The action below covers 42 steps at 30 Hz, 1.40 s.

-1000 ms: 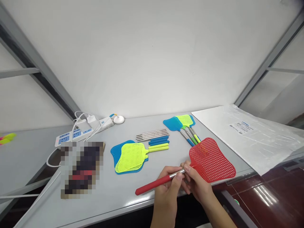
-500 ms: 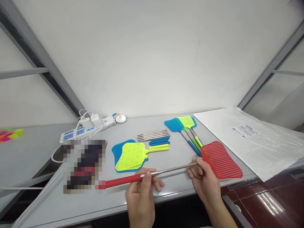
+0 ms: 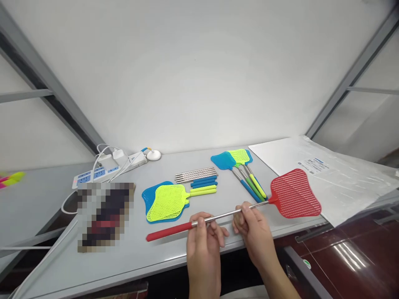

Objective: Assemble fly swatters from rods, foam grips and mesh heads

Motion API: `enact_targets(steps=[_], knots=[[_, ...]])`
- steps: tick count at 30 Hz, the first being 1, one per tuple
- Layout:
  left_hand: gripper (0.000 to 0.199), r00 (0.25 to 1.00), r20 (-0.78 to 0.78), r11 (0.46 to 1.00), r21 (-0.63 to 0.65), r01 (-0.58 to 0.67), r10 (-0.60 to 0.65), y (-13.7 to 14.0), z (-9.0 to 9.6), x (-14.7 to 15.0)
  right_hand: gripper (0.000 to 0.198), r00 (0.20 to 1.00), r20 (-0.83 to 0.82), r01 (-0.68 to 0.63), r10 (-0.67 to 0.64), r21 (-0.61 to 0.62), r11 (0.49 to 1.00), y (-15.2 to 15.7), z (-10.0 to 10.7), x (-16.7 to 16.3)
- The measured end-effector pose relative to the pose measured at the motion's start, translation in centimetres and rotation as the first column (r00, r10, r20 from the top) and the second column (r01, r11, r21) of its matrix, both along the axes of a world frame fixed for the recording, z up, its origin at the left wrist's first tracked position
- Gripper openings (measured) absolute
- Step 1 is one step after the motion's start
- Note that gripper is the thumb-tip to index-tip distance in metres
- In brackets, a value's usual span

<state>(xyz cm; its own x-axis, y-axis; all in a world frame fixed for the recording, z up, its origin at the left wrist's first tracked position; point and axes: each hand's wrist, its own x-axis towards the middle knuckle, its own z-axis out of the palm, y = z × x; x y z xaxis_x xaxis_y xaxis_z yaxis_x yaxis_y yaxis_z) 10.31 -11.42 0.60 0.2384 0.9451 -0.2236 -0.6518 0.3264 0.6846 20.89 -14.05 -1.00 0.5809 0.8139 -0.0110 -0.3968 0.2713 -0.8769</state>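
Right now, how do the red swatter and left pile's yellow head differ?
The red swatter is held by left hand and right hand; the yellow head lies over a blue head. The red swatter has a metal rod and grip; the yellow head shows no rod. Both are perforated.

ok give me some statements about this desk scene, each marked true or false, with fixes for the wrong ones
1. The left hand and right hand both hold the red fly swatter. True.
2. The left hand is nearer the swatter's mesh head. False: the right hand is nearer it.
3. A yellow-green mesh head overlaps a blue mesh head. True.
4. The power strip is at the desk's right end. False: the power strip is on the left.
5. Metal rods lie beside blue grips. True.
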Motion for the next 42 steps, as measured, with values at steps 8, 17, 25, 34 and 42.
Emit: enact_targets(steps=[8,17,25,34,42], knots=[[0.029,0.996,-0.050,0.988,0.128,0.082,-0.076,-0.7,-0.5,0.0,0.042,0.938,0.319,-0.137,0.138,-0.027,0.990,-0.6,1.6,-2.0],[0.027,0.953,-0.093,0.910,0.334,-0.244,0.290,2.9,1.0,-6.0,0.044,0.991,0.118,0.057,-0.066,0.078,0.995,-0.6,1.2,2.1],[0.028,0.959,-0.066,0.955,0.131,-0.265,0.275,1.2,0.6,-3.6,0.041,0.982,-0.118,0.154,-0.147,0.060,0.986,-0.1,2.1,2.7],[0.031,0.984,-0.092,0.989,0.018,-0.150,0.151,-0.7,-1.0,-0.8,0.042,0.991,0.129,0.043,-0.040,-0.016,0.999,0.8,-0.4,-1.6],[0.033,0.994,-0.103,0.986,0.162,-0.030,0.047,-1.1,-0.6,-1.3,0.045,0.949,0.289,-0.112,0.124,-0.058,0.992,0.8,0.2,-2.3]])
